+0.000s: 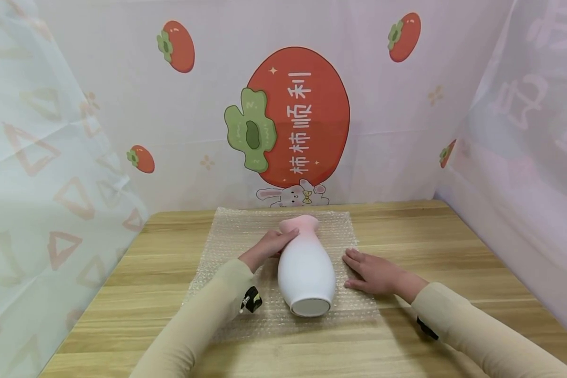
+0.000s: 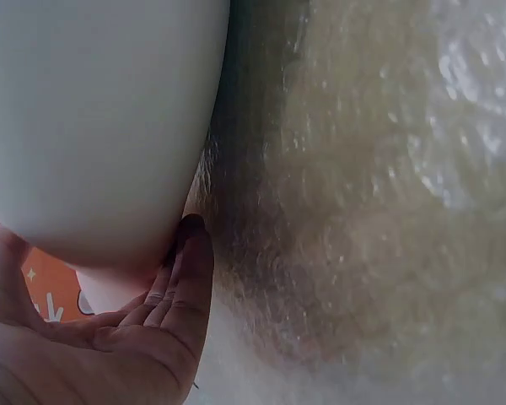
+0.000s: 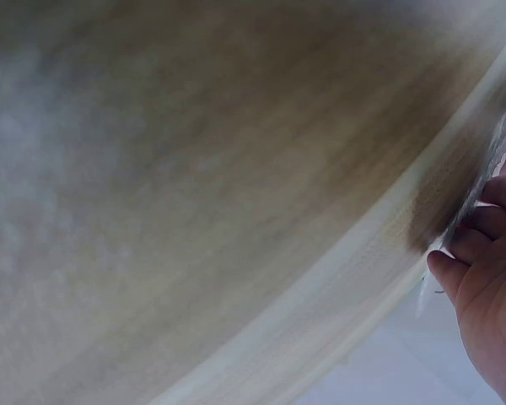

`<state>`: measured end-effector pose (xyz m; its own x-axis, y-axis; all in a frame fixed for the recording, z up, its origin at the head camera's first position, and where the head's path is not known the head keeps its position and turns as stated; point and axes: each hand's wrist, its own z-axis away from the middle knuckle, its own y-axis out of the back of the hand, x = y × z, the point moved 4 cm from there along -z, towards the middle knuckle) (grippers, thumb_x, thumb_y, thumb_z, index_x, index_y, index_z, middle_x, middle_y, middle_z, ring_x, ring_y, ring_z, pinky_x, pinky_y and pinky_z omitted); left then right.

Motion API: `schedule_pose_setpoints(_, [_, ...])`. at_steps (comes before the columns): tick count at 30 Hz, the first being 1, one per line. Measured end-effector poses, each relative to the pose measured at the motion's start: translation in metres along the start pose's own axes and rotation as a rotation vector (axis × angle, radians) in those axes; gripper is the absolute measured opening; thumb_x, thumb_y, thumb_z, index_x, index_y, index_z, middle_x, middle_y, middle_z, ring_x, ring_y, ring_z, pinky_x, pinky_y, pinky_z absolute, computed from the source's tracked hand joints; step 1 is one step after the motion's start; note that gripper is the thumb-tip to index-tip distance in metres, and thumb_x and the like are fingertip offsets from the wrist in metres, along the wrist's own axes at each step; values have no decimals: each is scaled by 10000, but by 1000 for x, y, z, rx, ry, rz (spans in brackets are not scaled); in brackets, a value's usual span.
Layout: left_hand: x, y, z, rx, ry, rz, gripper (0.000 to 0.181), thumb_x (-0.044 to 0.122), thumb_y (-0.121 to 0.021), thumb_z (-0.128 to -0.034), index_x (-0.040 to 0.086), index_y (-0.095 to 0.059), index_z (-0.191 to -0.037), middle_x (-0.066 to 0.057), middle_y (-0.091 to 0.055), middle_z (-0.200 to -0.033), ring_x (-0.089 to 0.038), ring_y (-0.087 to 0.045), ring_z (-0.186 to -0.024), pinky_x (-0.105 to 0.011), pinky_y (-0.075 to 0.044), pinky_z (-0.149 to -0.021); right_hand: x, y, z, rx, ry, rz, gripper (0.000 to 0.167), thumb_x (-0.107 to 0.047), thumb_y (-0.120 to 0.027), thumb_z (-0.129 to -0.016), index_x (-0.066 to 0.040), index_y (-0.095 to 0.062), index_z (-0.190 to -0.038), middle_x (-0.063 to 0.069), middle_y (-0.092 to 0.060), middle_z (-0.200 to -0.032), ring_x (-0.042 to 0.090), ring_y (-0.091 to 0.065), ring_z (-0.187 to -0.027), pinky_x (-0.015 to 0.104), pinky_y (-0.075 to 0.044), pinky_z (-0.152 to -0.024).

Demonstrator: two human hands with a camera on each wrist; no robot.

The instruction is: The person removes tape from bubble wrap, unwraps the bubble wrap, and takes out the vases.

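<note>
A white vase [image 1: 307,268] with a pink neck lies on its side on a sheet of bubble wrap [image 1: 245,231], its base towards me. My left hand [image 1: 272,244] grips it around the neck from the left, thumb on top. In the left wrist view, the fingers [image 2: 181,295] of that hand curve beneath the vase's neck, close to the wrap. To the right of the vase, my right hand [image 1: 375,272] rests on the wrap's right edge, apart from the vase. The right wrist view shows its fingers [image 3: 489,221] against the thin clear edge.
Under the wrap is a wood-grain table [image 1: 406,231]. A pale cloth backdrop [image 1: 373,152] printed with persimmons rises behind its far edge. Sheets of similar cloth hang at the left [image 1: 42,173] and right [image 1: 515,173] sides.
</note>
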<state>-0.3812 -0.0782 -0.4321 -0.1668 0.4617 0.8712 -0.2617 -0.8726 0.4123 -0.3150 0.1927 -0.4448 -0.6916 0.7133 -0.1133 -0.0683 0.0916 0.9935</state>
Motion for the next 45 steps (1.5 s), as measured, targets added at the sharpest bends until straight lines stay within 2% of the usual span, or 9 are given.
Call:
schedule_pose_setpoints(5, [0,-3,-2,-36,15,-4,740,726,-542,-830,21,-671,-1011,-74,-662,-921,-175,-620,-803,-312,-514,-722,-1,0,0,-12,-10,0,754,-503,-521,-968,77,-394,-1433,289,-330,-1481,411,-326,-1360,501,-310,-1079])
schedule_pose_setpoints(9, [0,-5,-2,-55,4,21,750,743,-541,-816,29,-652,-1018,-61,-630,-882,-156,-581,-749,-271,-471,-643,-1,-1,-1,-8,-4,0,746,-493,-525,-970,83,-400,-1427,299,-335,-1474,420,-331,-1355,508,-313,-1075])
schedule_pose_setpoints(11, [1,-7,-2,-72,-2,53,765,747,-551,-806,36,-642,-1073,-57,-630,-905,-152,-586,-763,-271,-471,-647,0,-1,-1,-10,-4,-2,746,-493,-521,-972,85,-399,-1426,301,-334,-1473,421,-331,-1355,508,-314,-1074])
schedule_pose_setpoints(16, [8,-13,0,-88,-6,126,860,746,-594,-774,79,-531,-1312,-79,-607,-1112,-207,-608,-944,-367,-500,-818,1,0,0,-11,-12,-7,756,-509,-505,-973,90,-401,-1423,301,-333,-1473,421,-329,-1356,510,-313,-1074])
schedule_pose_setpoints(20, [13,-18,-2,-48,-5,130,895,693,-647,-775,94,-450,-1411,-90,-550,-1223,-239,-581,-1022,-427,-486,-879,1,1,0,-8,-9,-6,760,-519,-500,-972,89,-407,-1420,302,-339,-1471,425,-332,-1353,517,-319,-1068])
schedule_pose_setpoints(23, [15,-21,-5,-27,1,134,888,641,-677,-788,85,-425,-1433,-99,-539,-1241,-249,-578,-1023,-436,-490,-877,1,0,0,-5,-3,-8,759,-516,-499,-974,92,-407,-1418,306,-340,-1468,432,-337,-1348,522,-323,-1063])
schedule_pose_setpoints(33, [17,-21,-12,-25,5,178,900,567,-725,-784,104,-378,-1474,-105,-492,-1338,-271,-548,-1090,-468,-459,-938,1,-1,-1,-15,-10,-6,762,-517,-506,-970,76,-393,-1435,289,-324,-1484,413,-324,-1361,507,-313,-1076])
schedule_pose_setpoints(38, [14,-21,-13,-70,33,189,899,604,-709,-780,96,-398,-1453,-110,-526,-1288,-283,-565,-1077,-493,-464,-926,1,-1,0,-26,-15,-13,764,-514,-508,-970,77,-384,-1439,282,-316,-1492,401,-320,-1367,499,-305,-1082])
schedule_pose_setpoints(45, [14,-22,-9,-183,-35,204,779,614,-645,-827,131,-434,-1401,-83,-505,-1274,-264,-531,-1102,-449,-424,-946,0,1,0,-23,-17,-13,761,-510,-509,-971,80,-388,-1435,290,-324,-1484,411,-330,-1359,506,-314,-1074])
